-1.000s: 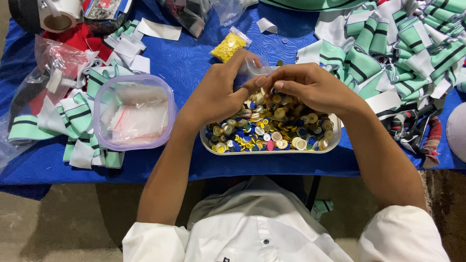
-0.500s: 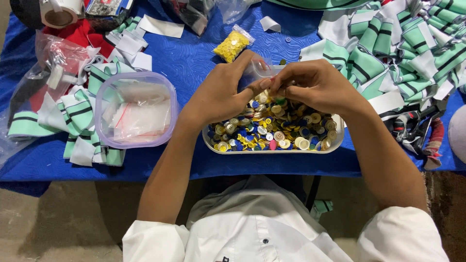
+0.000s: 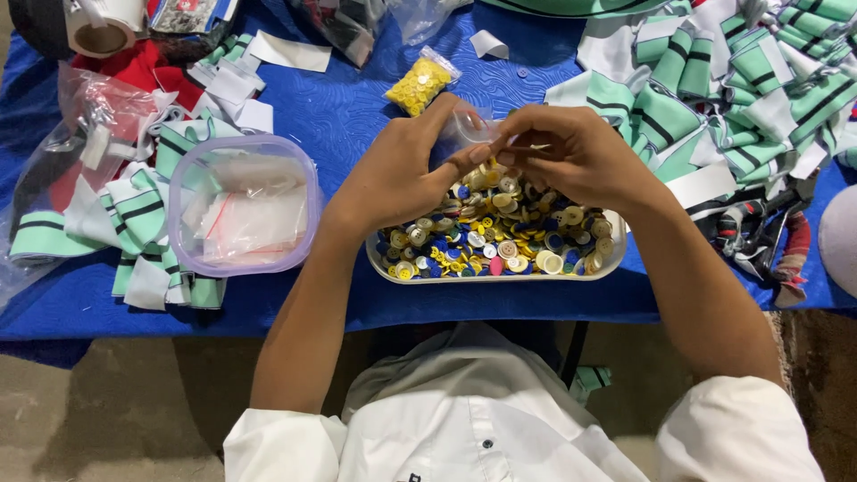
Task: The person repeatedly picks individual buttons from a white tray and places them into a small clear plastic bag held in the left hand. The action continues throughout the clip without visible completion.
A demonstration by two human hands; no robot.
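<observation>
Blue cloth (image 3: 348,116) covers the table from the left edge to the right, and on it things lie in heaps. Green, white and black striped fabric pieces (image 3: 714,80) pile up at the far right, and a smaller pile of the same fabric (image 3: 134,214) lies at the left under a clear plastic tub (image 3: 241,205) with thin plastic bags inside. A white tray (image 3: 500,273) stands at the near edge in the middle, heaped with loose buttons (image 3: 500,232), mostly yellow, blue and cream. Farther off, just beyond the hands, lies a small bag of yellow buttons (image 3: 421,82), filled and set apart from the tray.

Both hands meet just above the far side of the tray. The left hand (image 3: 402,174) holds a small clear bag (image 3: 464,128), thumb and fingers pinched on its edge. The right hand (image 3: 580,156) has its fingertips drawn together at the bag's mouth; whether they grip a button or only the plastic I cannot tell, for the fingers hide it.

Judging by how things lie, the sorting is at an early stage: one small bag is filled, the bag in hand looks nearly empty, and the tray holds a full mixed heap.
</observation>
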